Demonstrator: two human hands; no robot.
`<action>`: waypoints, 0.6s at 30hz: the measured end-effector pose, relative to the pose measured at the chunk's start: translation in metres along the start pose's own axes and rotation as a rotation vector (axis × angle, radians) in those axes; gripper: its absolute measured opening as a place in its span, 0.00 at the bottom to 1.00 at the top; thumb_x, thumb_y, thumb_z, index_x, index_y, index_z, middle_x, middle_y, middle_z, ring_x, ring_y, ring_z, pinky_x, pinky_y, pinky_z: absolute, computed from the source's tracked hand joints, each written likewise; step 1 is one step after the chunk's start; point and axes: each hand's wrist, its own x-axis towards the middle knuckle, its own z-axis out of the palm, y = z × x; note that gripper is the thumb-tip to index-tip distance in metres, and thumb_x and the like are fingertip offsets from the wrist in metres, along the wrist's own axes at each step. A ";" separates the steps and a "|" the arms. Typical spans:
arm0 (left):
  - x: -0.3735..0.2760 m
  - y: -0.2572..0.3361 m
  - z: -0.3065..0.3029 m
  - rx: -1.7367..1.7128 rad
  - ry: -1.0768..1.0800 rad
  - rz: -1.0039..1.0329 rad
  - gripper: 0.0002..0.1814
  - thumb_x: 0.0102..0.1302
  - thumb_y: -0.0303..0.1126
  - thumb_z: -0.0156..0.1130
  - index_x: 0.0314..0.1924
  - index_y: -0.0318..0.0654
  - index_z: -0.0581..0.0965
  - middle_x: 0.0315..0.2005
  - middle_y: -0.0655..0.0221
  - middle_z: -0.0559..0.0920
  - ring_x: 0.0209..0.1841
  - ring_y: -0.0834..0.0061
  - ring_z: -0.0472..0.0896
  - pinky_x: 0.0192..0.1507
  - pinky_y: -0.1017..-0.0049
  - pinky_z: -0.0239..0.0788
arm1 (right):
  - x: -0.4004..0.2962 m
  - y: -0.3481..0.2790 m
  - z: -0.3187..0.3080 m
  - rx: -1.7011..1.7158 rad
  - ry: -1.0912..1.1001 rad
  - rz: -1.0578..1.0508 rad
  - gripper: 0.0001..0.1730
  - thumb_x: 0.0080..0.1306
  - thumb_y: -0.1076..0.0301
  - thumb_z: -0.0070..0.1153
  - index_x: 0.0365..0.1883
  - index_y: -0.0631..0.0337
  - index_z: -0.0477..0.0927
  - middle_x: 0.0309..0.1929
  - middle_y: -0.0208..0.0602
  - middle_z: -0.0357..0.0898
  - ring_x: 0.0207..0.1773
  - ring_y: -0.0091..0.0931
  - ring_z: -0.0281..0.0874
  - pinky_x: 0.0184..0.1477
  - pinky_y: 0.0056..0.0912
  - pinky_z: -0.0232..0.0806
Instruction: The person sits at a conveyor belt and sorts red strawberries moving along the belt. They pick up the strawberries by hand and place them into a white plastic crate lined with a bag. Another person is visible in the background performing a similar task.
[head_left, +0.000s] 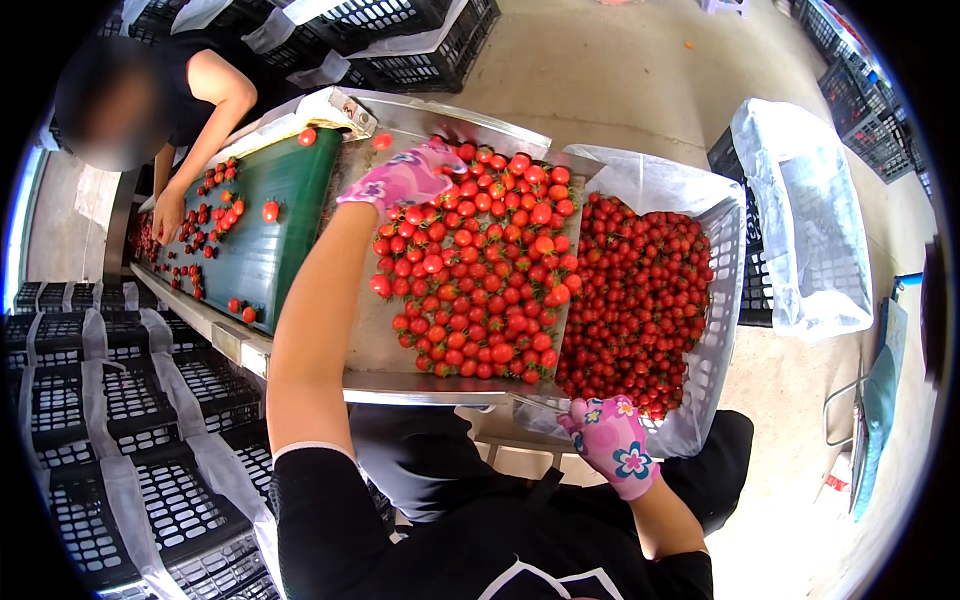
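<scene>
Many cherry tomatoes, some with green stems, cover a sloping metal tray. My left hand, in a pink patterned glove, lies at the far side of these tomatoes with its fingers touching them. Against the tray's right end stands a plastic crate with a white liner, and a deep heap of smaller-looking tomatoes fills much of it. My right hand, gloved alike, is at the crate's near rim beside the tray's corner. Its fingers are bent, and whether they grip the rim or liner is not clear.
A green conveyor belt carries scattered tomatoes toward the tray's left side. Across it, a co-worker's hand reaches among tomatoes. Lined black crates are stacked at left; another lined crate stands at right on the concrete floor.
</scene>
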 end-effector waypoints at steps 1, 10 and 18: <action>0.002 -0.003 -0.001 0.016 0.088 0.005 0.21 0.62 0.38 0.58 0.57 0.48 0.76 0.60 0.57 0.73 0.61 0.56 0.72 0.62 0.64 0.64 | -0.001 0.001 0.001 -0.014 0.011 0.000 0.15 0.63 0.57 0.58 0.23 0.57 0.73 0.17 0.36 0.73 0.23 0.38 0.75 0.29 0.43 0.64; -0.032 -0.006 0.009 0.196 0.121 -0.108 0.35 0.59 0.43 0.60 0.67 0.49 0.65 0.64 0.52 0.68 0.63 0.52 0.68 0.65 0.63 0.61 | 0.000 0.002 0.002 -0.012 0.040 -0.033 0.16 0.63 0.58 0.57 0.22 0.57 0.71 0.17 0.37 0.74 0.22 0.37 0.74 0.26 0.42 0.63; -0.011 0.019 0.032 0.270 0.267 -0.070 0.29 0.58 0.42 0.64 0.60 0.47 0.72 0.60 0.55 0.69 0.62 0.52 0.69 0.63 0.63 0.64 | -0.003 0.009 0.016 0.018 0.060 0.003 0.14 0.63 0.60 0.58 0.23 0.57 0.70 0.19 0.37 0.75 0.24 0.37 0.75 0.30 0.42 0.63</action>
